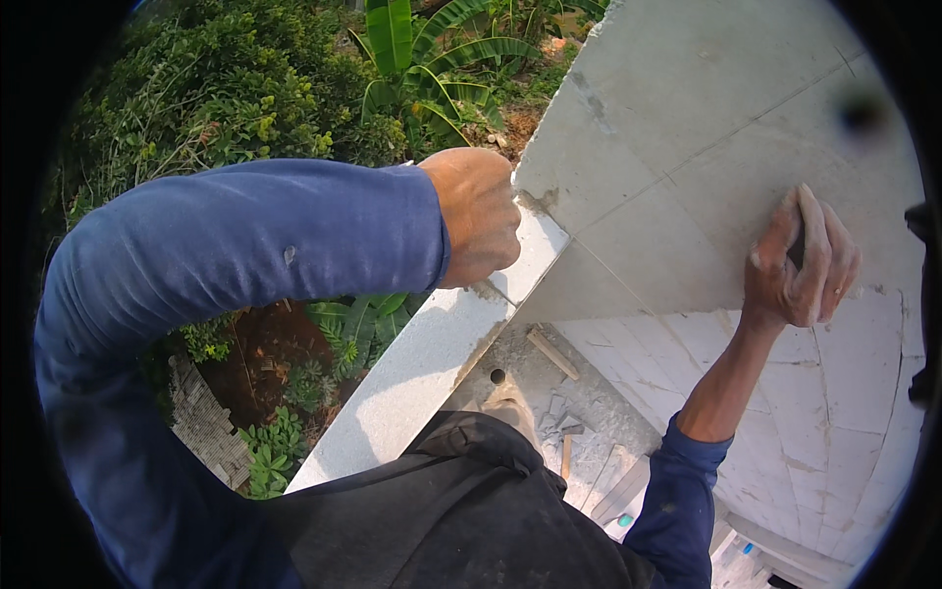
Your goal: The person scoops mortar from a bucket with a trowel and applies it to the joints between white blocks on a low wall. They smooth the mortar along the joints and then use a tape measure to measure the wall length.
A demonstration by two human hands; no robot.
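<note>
**Helper:** What are you standing over, nearest you?

**Me:** My dark trousers are filling the bottom of the view. Just beyond them the dusty grey concrete floor [549,393] is showing, littered with short wooden offcuts [552,353] and rubble.

**Helper:** And your hands?

**Me:** I am working on the big pale grey lightweight masonry block [687,118] sitting at the outer corner of the white block wall [412,378]. My left hand [478,216] is clenching into a fist over the block's near-left corner, right where it meets the top edge of the wall; whether anything is inside the fist, I cannot tell. My right hand [800,260] is lying against the block's near face, fingers curling round a small dark tool [797,245] that I am pressing to the surface. I cannot make out what kind of tool it is.

**Helper:** How is that block going to handle?

**Me:** I am judging it bulky but lighter than it looks, stiff, and chalky rather than slippery. Its corners look crumbly, so I would be gripping along the flat faces and long edges, both hands well apart, never by a corner.

**Helper:** Anything past it?

**Me:** Beyond the wall's outer edge the ground is dropping away to red-brown soil [260,344], leafy green shrubs [216,88] and broad-leaved banana plants [412,49].
</note>
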